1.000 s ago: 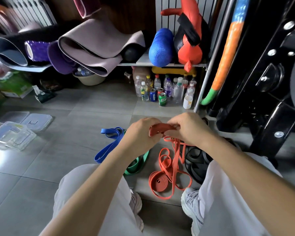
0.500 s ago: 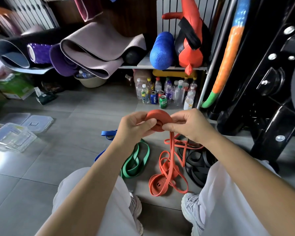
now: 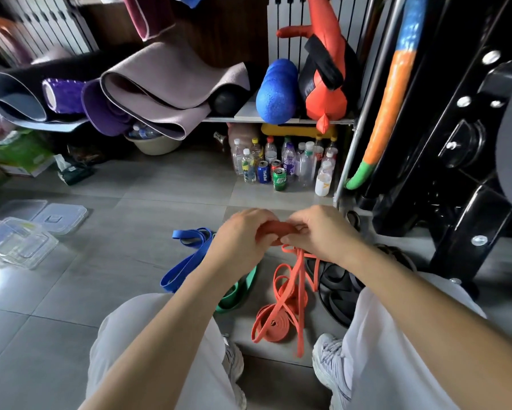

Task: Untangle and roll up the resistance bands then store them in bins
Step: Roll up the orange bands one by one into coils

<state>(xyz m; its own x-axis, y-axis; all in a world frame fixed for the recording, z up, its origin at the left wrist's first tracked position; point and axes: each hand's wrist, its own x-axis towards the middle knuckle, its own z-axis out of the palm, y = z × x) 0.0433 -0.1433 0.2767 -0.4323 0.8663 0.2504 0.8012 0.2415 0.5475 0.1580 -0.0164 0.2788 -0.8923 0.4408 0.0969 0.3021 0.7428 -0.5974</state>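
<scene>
Several clear plastic bins sit nested on the tiled floor at the left, with flat lids just beyond them; well to their right a blue resistance band lies folded in long loops, its near end passing behind the left forearm; a green resistance band lies just beside it, mostly hidden under that same forearm.

In the middle, raised above the floor, the left hand has its fingers curled round the rolled part of the orange resistance band; the right hand meets it from the other side, thumb and fingertips pinching the same roll, so the two hands touch around it; from the roll the unrolled strands hang down to a tangled heap of loops on the floor between the white shoes.

Just right of the heap lies a black resistance band, coiled and partly covered by the right arm and knee.

On the far side a shelf carries rolled yoga mats and a blue foam roller; bottles and cans stand on the floor beneath it.
</scene>
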